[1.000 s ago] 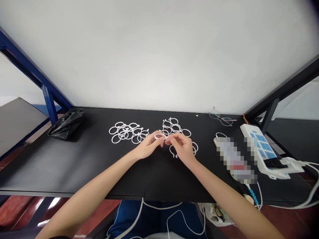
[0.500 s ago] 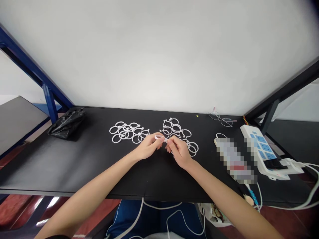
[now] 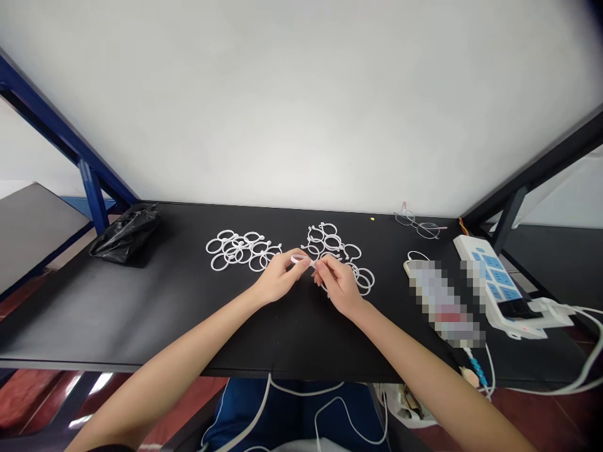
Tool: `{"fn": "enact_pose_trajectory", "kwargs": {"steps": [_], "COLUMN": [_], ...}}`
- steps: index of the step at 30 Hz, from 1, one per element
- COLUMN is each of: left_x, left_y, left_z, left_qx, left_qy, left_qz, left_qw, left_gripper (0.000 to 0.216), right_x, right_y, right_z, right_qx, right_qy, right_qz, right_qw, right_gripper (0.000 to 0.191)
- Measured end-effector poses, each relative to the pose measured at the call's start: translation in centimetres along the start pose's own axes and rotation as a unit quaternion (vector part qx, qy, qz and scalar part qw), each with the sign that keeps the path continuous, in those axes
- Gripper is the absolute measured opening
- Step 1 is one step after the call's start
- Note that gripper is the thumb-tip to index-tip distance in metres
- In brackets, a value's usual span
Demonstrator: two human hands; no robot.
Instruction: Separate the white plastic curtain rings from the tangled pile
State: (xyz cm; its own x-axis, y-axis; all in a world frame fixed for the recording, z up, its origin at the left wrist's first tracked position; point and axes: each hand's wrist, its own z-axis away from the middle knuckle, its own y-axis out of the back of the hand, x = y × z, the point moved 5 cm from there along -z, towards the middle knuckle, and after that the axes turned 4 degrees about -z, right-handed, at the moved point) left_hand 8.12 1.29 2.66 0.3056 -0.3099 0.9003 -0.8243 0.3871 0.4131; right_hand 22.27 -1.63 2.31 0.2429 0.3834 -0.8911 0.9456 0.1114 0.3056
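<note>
Between my two hands, above the black desk, is a white plastic curtain ring. My left hand pinches its looped side between thumb and fingers. The fingertips of my right hand close on the ring's right end, where the small joint is mostly hidden. Several more white rings lie in a loose, overlapping cluster left of my left hand. Another cluster of white rings spreads behind and beside my right hand, which covers part of it.
A crumpled black plastic bag lies at the far left. On the right are eyeglasses, a blurred-out phone on a cable, and a white power strip with plugs. A pale wall rises behind the desk.
Both hands stay nearly in place on the same ring. The right fingers have shifted very slightly; the ring clusters look unchanged.
</note>
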Motion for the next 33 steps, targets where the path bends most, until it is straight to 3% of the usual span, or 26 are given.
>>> {"fn": "enact_pose_trajectory", "kwargs": {"steps": [7, 16, 25, 29, 33], "left_x": [-0.1, 0.1, 0.3, 0.9, 0.7], "left_y": [0.0, -0.3, -0.1, 0.4, 1.5], "left_z": [-0.1, 0.2, 0.1, 0.1, -0.5], "left_qx": [0.002, -0.027, -0.03, -0.032, 0.0], "left_qy": [0.001, 0.001, -0.027, -0.028, -0.048], "left_qz": [0.005, 0.019, 0.048, -0.007, -0.147], "left_qw": [1.0, 0.999, 0.998, 0.999, 0.988], "left_gripper": [0.036, 0.036, 0.035, 0.036, 0.035], "right_x": [-0.2, 0.2, -0.3, -0.2, -0.1], "right_y": [0.0, -0.4, -1.0, -1.0, 0.3], "right_z": [0.2, 0.3, 0.7, 0.6, -0.1], "right_qx": [-0.011, -0.047, -0.071, -0.06, -0.008], "right_qy": [0.029, -0.017, 0.003, -0.003, -0.002], "right_qz": [0.089, -0.017, -0.032, -0.022, 0.069], "right_qw": [0.996, 0.999, 0.997, 0.998, 0.998], "right_gripper": [0.037, 0.039, 0.037, 0.038, 0.036]}}
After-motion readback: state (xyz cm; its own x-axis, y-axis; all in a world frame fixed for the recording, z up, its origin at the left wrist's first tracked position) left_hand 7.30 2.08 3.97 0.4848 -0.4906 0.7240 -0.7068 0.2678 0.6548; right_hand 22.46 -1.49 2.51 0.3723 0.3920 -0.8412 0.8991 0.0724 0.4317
